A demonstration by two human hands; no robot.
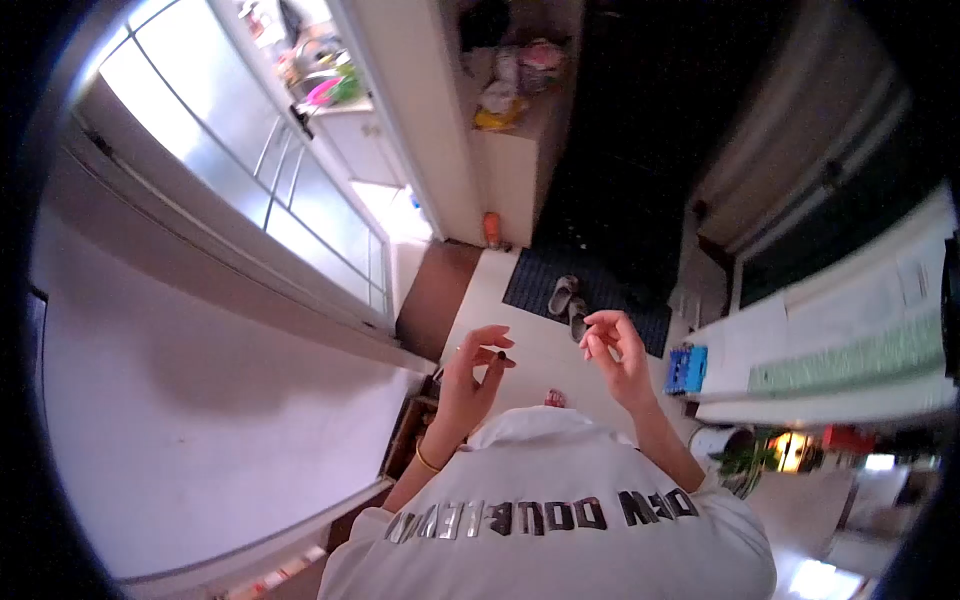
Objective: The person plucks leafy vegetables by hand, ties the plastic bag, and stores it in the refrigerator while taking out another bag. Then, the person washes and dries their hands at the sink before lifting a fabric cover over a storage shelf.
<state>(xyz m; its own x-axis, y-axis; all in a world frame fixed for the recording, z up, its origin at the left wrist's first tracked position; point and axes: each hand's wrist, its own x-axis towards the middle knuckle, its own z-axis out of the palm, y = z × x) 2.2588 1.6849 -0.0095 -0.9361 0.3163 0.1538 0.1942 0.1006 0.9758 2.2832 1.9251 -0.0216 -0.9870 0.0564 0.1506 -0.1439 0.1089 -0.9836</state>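
Note:
In the head view my left hand (476, 375) is raised in front of my chest, with a small dark round thing (502, 355) pinched at the tips of its thumb and finger. What kind of thing it is, I cannot make out. A yellow band (428, 463) circles that wrist. Across a gap, my right hand (617, 358) hovers at about the same height, its fingers loosely bent and apart, with nothing visible in them. Below both hands is the white shirt (560, 465) I wear, with shiny dark lettering on it.
Grey shoes (565, 295) lie on a dark mat (530, 285) ahead. An orange bottle-like thing (491, 229) stands by the cabinet. To the left is a glass-paned door (235, 130) beside a lit kitchen. A blue box (686, 369) sits to the right, near a plant (745, 460).

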